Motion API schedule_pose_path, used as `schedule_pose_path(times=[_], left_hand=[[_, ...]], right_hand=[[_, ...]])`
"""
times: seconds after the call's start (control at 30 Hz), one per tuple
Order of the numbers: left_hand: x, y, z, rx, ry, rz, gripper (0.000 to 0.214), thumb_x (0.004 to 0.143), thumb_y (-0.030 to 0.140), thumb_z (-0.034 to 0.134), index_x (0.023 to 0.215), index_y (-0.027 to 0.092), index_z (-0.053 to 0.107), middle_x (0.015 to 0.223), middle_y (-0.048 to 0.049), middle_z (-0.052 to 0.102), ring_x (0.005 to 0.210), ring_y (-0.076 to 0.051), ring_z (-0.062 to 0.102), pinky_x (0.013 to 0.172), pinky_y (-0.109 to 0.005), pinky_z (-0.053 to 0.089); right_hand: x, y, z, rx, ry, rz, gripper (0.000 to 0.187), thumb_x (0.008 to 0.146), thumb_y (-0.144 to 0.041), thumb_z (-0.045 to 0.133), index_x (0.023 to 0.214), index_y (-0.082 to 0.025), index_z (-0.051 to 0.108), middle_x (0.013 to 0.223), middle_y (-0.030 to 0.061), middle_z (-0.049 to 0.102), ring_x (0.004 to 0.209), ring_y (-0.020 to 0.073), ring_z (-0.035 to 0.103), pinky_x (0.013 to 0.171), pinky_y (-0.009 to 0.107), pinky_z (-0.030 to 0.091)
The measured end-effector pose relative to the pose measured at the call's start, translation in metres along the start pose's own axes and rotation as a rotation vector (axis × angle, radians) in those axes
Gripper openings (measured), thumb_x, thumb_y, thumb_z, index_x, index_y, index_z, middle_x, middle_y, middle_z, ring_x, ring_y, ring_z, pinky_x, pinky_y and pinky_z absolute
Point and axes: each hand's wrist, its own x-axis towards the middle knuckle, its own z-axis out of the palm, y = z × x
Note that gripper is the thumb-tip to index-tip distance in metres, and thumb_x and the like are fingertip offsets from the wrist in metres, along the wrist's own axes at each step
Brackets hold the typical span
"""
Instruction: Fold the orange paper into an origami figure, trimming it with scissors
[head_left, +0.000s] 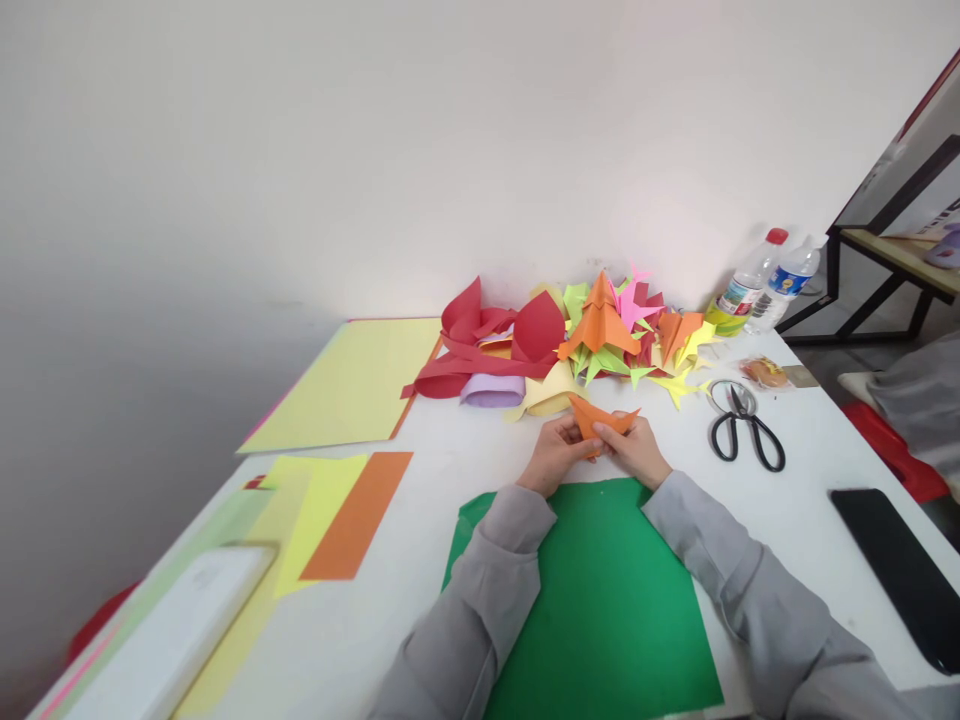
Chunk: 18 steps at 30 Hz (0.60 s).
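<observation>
Both of my hands meet over the white table (450,430), pinching a partly folded orange paper piece (600,418). My left hand (555,455) grips its left side with closed fingers. Closed on its right side is my right hand (637,448). Under my grey-sleeved forearms lies a green paper sheet (600,600). Just beyond my hands sits a pile of folded paper shapes (615,330) in orange, green, yellow and pink.
Red paper scraps (487,345) and a lilac roll lie left of the pile. Yellow sheets (352,385) and an orange strip (360,515) lie at left. Black scissors (742,425), two water bottles (765,280) and a black phone (900,570) are at right.
</observation>
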Motion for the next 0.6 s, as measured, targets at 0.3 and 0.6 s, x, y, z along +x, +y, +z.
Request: schedule_pose_path(times=[0.3,0.6], left_hand=[[0.0006,0.0,0.0024,0.004,0.022,-0.046,0.029,0.056,0.026,0.08,0.078,0.013,0.065,0.063,-0.0042,0.068,0.052,-0.013,0.059,0.051,-0.025,0.048],[-0.0003,0.003,0.0044,0.014,-0.006,-0.005,0.03,0.057,0.027,0.08,0.077,0.013,0.064,0.06,-0.0027,0.066,0.047,-0.011,0.056,0.049,-0.025,0.047]], right_hand=[[0.0021,-0.0001,-0.0031,0.028,0.056,-0.029,0.04,0.071,-0.051,0.064,0.054,-0.019,0.046,0.046,-0.0044,0.048,0.043,0.0094,0.042,0.044,0.024,0.032],[0.0006,-0.0033,-0.0023,0.037,0.084,-0.039,0.037,0.071,-0.046,0.067,0.055,-0.02,0.046,0.045,-0.0054,0.047,0.044,0.0101,0.044,0.047,0.025,0.035]])
